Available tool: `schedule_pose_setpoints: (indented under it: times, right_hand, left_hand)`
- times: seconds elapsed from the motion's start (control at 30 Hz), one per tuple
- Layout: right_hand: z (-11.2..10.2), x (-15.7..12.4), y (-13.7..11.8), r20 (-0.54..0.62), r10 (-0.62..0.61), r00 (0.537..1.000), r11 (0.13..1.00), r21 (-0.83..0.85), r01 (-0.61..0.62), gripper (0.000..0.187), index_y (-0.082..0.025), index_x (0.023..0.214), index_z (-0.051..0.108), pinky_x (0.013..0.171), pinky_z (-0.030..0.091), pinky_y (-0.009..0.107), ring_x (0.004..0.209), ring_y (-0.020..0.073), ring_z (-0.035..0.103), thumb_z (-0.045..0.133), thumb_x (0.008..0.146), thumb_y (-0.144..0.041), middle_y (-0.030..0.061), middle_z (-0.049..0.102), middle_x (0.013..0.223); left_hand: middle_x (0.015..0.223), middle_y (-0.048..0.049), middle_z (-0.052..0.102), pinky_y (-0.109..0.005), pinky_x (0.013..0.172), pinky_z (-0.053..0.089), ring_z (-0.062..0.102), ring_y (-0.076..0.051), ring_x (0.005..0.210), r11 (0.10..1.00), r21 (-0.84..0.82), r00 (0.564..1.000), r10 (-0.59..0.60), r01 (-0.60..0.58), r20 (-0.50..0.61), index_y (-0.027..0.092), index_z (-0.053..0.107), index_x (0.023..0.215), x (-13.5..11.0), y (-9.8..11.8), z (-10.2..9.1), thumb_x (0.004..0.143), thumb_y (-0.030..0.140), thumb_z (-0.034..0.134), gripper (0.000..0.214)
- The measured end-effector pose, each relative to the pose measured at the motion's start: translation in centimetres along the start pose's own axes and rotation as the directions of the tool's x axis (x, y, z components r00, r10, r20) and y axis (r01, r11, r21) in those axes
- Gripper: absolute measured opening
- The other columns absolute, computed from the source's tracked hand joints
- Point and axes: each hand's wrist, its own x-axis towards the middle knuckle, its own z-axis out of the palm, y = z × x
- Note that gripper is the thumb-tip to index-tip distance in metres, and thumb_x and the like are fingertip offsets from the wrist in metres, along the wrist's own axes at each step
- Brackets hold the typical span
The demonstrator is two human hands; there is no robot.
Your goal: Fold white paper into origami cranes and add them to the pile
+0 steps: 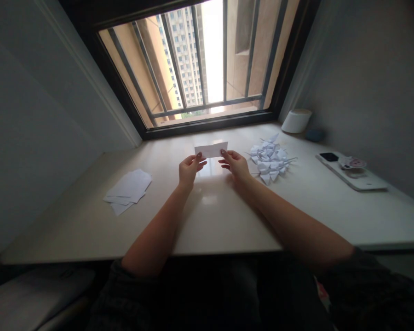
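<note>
A white sheet of paper [211, 150], short and wide like a folded strip, is held up above the table between both hands. My left hand [190, 169] pinches its left end, thumb on the near face. At the right end, my right hand [236, 164] grips it the same way. To the right lies a heap of folded white paper pieces [271, 158], pointed like origami cranes. A loose stack of flat white paper sheets [129, 187] rests on the left side of the table.
The pale glossy table [214, 220] reaches back to a barred window [207, 59]. On the right, a closed white laptop [369, 183] bears a dark phone-like object [329, 157] and a small clear item [353, 163]. A white cylindrical object [296, 121] stands in the back right corner.
</note>
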Motion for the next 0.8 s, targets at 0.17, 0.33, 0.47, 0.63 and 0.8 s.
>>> schedule_pose_setpoints:
  times: [0.17,0.33,0.47,0.63,0.8]
  right_hand:
    - [-0.07,0.13,0.3,0.004,-0.014,1.0,1.0,-0.005,0.014,0.04,-0.019,0.073,0.065,0.059,0.048,0.022,0.067,0.0129,0.064,0.078,0.057,-0.053,-0.0004,0.064,0.067]
    - [-0.09,0.05,0.17,0.025,0.018,1.0,1.0,0.017,-0.018,0.04,-0.018,0.071,0.065,0.06,0.049,0.023,0.069,0.014,0.066,0.079,0.057,-0.052,0.0008,0.065,0.067]
    - [0.13,-0.31,-0.23,0.022,0.024,0.999,1.0,0.016,-0.024,0.042,-0.018,0.066,0.06,0.058,0.049,0.024,0.069,0.0165,0.068,0.077,0.059,-0.055,0.0019,0.065,0.066]
    - [0.26,-0.25,-0.13,-0.03,-0.017,0.999,1.0,0.019,0.018,0.039,-0.018,0.068,0.058,0.056,0.049,0.024,0.063,0.0157,0.067,0.079,0.058,-0.049,-0.0001,0.064,0.062]
    - [-0.07,0.21,0.31,-0.074,-0.097,0.993,0.995,-0.034,0.095,0.043,-0.02,0.093,0.057,0.057,0.049,0.025,0.06,0.0136,0.064,0.076,0.061,-0.042,-0.0022,0.067,0.067]
  left_hand:
    - [0.087,-0.0086,0.072,-0.029,0.078,0.049,0.069,-0.019,0.085,0.997,-0.051,0.998,-0.051,0.049,-0.027,0.015,0.067,0.081,0.37,-0.24,-0.32,0.064,0.054,0.075,0.043]
    - [0.084,-0.0076,0.071,-0.03,0.078,0.048,0.069,-0.021,0.089,0.998,-0.03,0.997,-0.054,0.053,-0.046,0.016,0.066,0.08,0.1,0.04,-0.2,0.063,0.054,0.075,0.042]
    - [0.081,-0.0058,0.068,-0.029,0.077,0.048,0.068,-0.021,0.091,1.0,0.006,0.999,-0.027,0.028,-0.035,0.016,0.062,0.075,-0.17,0.24,-0.02,0.064,0.05,0.075,0.038]
    - [0.083,-0.0038,0.065,-0.03,0.074,0.048,0.069,-0.019,0.079,0.999,-0.003,0.999,-0.032,0.032,-0.031,0.018,0.05,0.081,-0.17,0.32,0.12,0.068,0.037,0.072,0.031]
    - [0.087,-0.0041,0.066,-0.032,0.073,0.046,0.067,-0.019,0.072,0.995,0.094,1.0,-0.029,0.028,0.002,0.022,0.042,0.115,0.03,-0.09,0.04,0.068,0.027,0.07,0.054]
